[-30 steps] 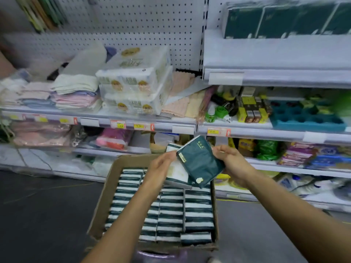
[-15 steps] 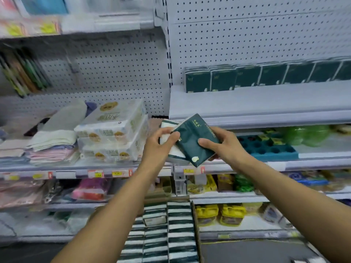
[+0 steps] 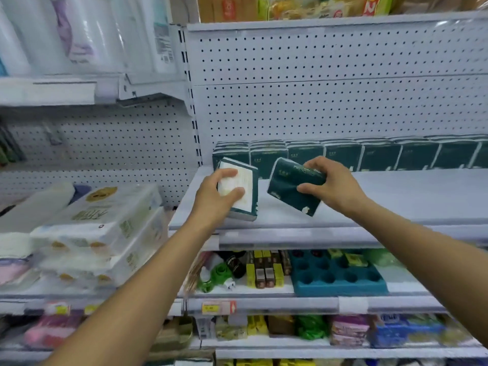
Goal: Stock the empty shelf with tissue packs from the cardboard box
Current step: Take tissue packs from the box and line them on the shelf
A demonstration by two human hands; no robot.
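Observation:
My left hand (image 3: pixel 215 198) grips a dark green tissue pack (image 3: pixel 247 190) with its white back face toward me, held over the left front of the white shelf (image 3: pixel 396 199). In my right hand (image 3: pixel 331 182) is a second dark green tissue pack (image 3: pixel 289 187), tilted, its lower corner close to the shelf surface. A row of several matching green packs (image 3: pixel 343 155) stands along the back of that shelf against the pegboard. The cardboard box is out of view.
Wrapped white paper-roll bundles (image 3: pixel 105 228) lie on the lower shelf to the left. Below the white shelf sit a teal tray (image 3: pixel 338 276), small yellow boxes (image 3: pixel 264 270) and green items. Bagged goods fill the upper shelves.
Both hands rose from the box to shelf height and separated, each now carrying its own pack over the shelf. The view tilted upward, so the box dropped out of sight.

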